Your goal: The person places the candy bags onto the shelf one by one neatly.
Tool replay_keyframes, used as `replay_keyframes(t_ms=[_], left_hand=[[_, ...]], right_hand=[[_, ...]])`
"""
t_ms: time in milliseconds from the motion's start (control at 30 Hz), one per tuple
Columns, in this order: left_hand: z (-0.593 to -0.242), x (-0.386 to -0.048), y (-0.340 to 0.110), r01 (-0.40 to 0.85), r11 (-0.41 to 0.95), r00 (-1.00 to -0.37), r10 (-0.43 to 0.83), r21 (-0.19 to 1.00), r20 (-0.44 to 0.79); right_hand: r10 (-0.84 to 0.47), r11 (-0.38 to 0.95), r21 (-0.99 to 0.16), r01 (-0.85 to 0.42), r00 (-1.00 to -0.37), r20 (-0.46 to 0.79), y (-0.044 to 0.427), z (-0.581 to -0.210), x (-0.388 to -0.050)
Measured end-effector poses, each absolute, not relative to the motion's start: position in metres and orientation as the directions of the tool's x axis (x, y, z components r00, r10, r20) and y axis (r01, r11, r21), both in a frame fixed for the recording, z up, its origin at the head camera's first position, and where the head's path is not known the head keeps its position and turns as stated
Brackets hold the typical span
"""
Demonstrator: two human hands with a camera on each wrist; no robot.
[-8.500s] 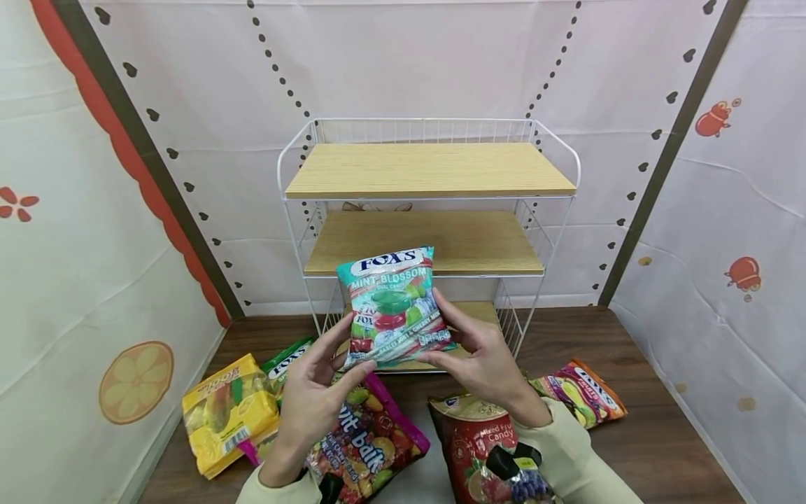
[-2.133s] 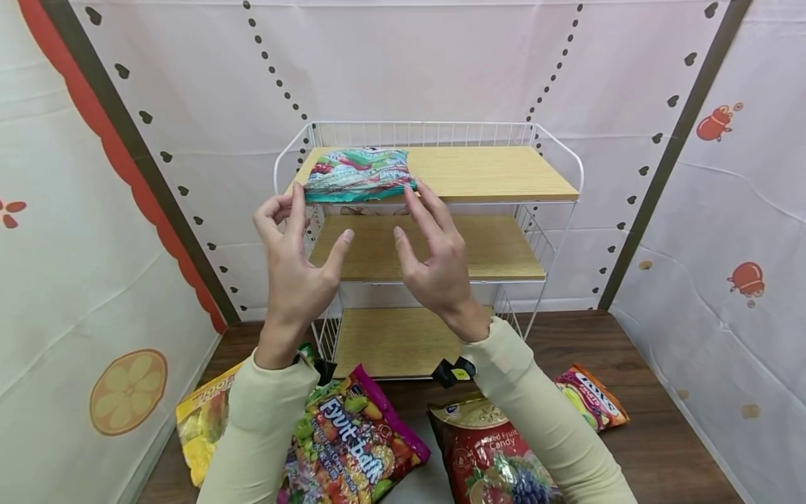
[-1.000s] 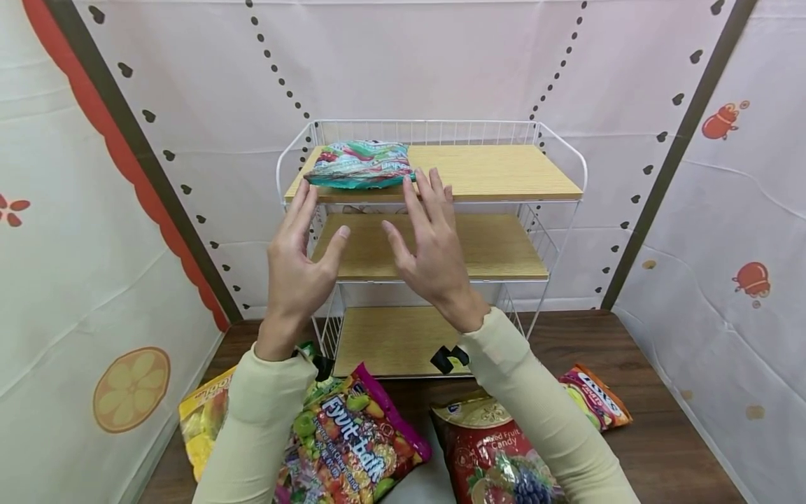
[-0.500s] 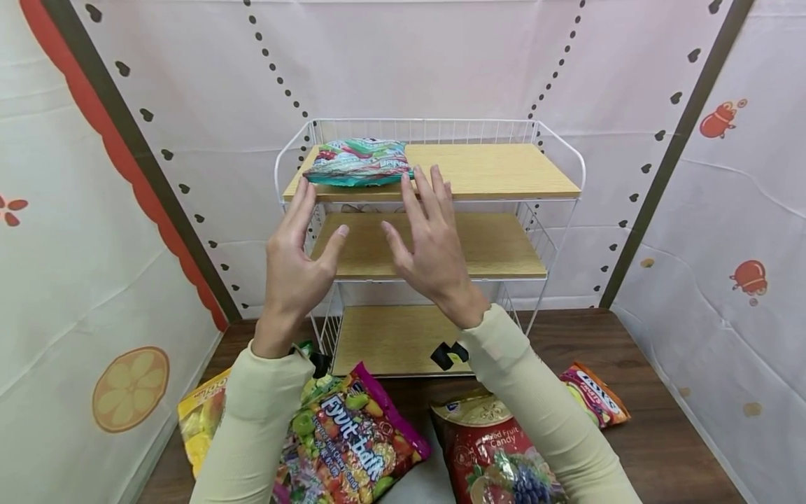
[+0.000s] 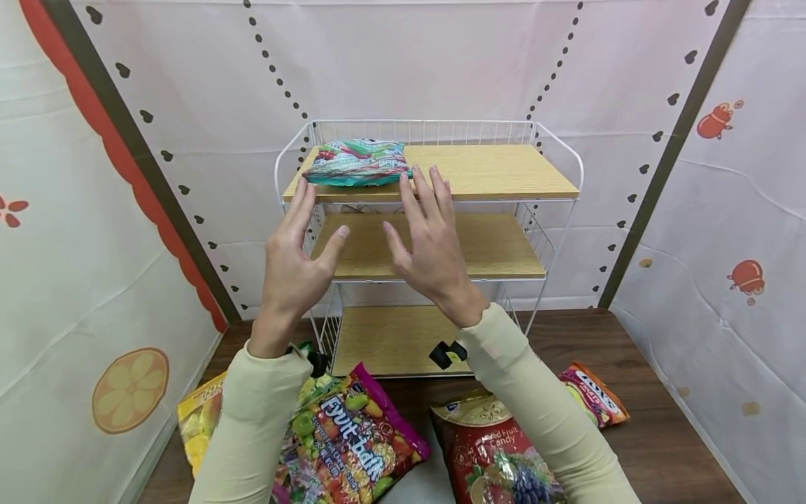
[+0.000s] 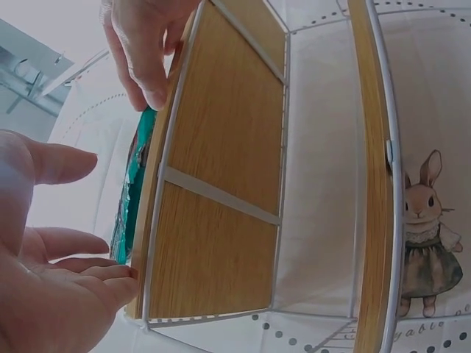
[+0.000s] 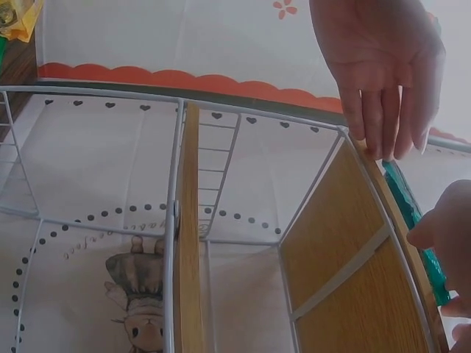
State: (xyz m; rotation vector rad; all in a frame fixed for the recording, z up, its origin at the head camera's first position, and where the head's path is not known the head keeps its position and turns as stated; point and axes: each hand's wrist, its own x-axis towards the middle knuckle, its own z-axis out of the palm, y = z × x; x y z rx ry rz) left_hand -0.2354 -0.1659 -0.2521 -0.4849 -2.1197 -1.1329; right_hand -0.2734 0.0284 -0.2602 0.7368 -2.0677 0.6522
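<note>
A teal Fox's mint candy bag lies flat on the left part of the rack's top shelf, its lower edge toward me. My left hand has its straight fingertips at the bag's near left corner. At the near right corner are the extended fingertips of my right hand. Both thumbs stand apart from the bag, in front of the middle shelf. In the left wrist view the teal bag edge shows between the two hands, over the shelf board; neither hand curls round it.
On the dark wooden table lie a Fruit-balls candy bag, a red Mixed Fruit Candy bag, a small Fox's Fruits bag and a yellow bag partly behind my left sleeve. White wire sides edge the rack.
Both hands earlier held the mint bag before the middle shelf; it now lies on the top shelf. Since two seconds ago it has slid slightly back and the fingers have straightened.
</note>
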Motion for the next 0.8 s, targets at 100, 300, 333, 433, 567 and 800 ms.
replay_keyframes(t_ms=[100,300,333,433,567,800], left_hand=[[-0.2511,-0.2353,-0.1659,0.597,0.547,-0.704,0.007,0.586,0.71],[-0.2503,-0.2342,-0.1664,0.604,0.533,-0.701,0.0,0.593,0.714],[-0.2501,-0.2338,-0.1665,0.604,0.53,-0.701,-0.003,0.595,0.713],[-0.25,-0.2335,-0.167,0.604,0.525,-0.7,-0.01,0.599,0.714],[-0.251,-0.2341,-0.1683,0.607,0.515,-0.698,-0.019,0.605,0.716],[-0.2565,-0.2337,-0.1697,0.646,0.494,-0.649,-0.046,0.582,0.76]], right_hand=[[-0.267,0.701,-0.182,-0.689,-0.491,0.83,0.0284,-0.2594,-0.2734],[-0.272,0.701,-0.171,-0.692,-0.481,0.833,0.0284,-0.2592,-0.2735],[-0.272,0.7,-0.171,-0.693,-0.48,0.834,0.0285,-0.2593,-0.2733],[-0.269,0.697,-0.172,-0.696,-0.477,0.837,0.0289,-0.2594,-0.2721],[-0.266,0.686,-0.176,-0.706,-0.468,0.843,0.0299,-0.2597,-0.2697],[-0.23,0.61,-0.186,-0.771,-0.396,0.889,0.0358,-0.2645,-0.264]])
